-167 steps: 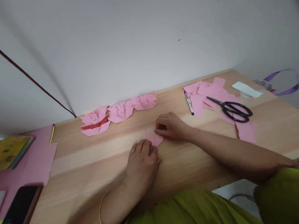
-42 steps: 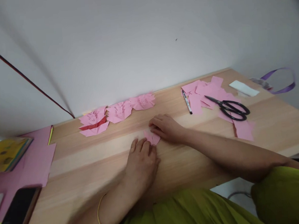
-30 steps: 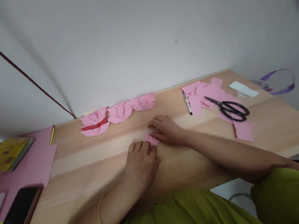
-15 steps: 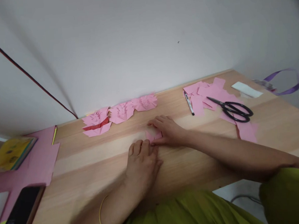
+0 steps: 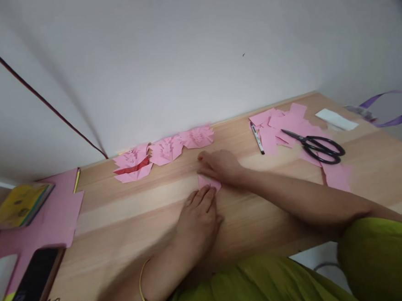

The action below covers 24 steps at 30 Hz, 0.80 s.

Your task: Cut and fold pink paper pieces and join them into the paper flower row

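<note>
A small piece of pink paper [image 5: 206, 180] lies on the table between my hands, partly covered by them. My left hand [image 5: 199, 215] rests with its fingers stretched out, the fingertips pressing on the paper's near part. Over the paper's right and far side lies my right hand [image 5: 223, 166], its fingers loosely bent and apart. One of its fingertips is at the paper's far left corner. Folded pink paper flowers [image 5: 166, 149] stand in a row by the wall, one with a red strip [image 5: 133, 166] across it.
At the right lie black-handled scissors [image 5: 319, 147], a marker [image 5: 257, 138], pink paper scraps [image 5: 271, 120] and a white strip [image 5: 336, 119]. Pink sheets [image 5: 58, 206], a yellow book [image 5: 20, 204] and a black phone-like object [image 5: 34, 281] are on the left of the wooden table [image 5: 124, 238].
My left hand's fingers have straightened and slid forward onto the paper. My right hand has shifted slightly away from me, its fingertips moving from the paper's near edge to its far corner.
</note>
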Available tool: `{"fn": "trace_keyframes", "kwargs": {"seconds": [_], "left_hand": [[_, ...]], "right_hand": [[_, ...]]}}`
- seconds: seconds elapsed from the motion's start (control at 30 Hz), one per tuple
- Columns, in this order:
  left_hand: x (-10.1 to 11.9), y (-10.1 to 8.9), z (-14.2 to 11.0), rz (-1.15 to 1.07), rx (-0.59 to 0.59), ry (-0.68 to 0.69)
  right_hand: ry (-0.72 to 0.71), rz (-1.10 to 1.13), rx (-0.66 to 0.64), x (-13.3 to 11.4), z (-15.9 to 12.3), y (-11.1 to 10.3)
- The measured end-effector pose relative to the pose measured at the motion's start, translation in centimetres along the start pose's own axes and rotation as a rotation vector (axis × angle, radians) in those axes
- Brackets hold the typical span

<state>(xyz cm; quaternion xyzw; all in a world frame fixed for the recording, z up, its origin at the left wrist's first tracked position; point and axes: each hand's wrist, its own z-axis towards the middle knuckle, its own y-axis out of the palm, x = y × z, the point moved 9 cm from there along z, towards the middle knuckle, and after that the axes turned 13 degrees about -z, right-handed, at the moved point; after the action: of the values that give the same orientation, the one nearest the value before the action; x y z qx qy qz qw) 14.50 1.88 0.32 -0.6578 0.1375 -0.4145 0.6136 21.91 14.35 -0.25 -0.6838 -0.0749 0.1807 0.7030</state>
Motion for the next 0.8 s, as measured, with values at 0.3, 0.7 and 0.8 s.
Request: {"fn": "trace_keyframes", "kwargs": {"seconds": [0.3,0.7,0.8], "left_hand": [[-0.2,0.4,-0.1,-0.012,-0.02,-0.002],[-0.2,0.3,0.1,-0.012,-0.017,-0.011],[-0.2,0.1,0.2,-0.018,-0.018,-0.025]], "right_hand": [[-0.046,0.001,0.081,0.7,-5.1,-1.2],[0.016,0.079,0.12,1.5,-4.6,-1.3],[-0.022,0.019,0.105,0.9,-4.7,-1.2]]}}
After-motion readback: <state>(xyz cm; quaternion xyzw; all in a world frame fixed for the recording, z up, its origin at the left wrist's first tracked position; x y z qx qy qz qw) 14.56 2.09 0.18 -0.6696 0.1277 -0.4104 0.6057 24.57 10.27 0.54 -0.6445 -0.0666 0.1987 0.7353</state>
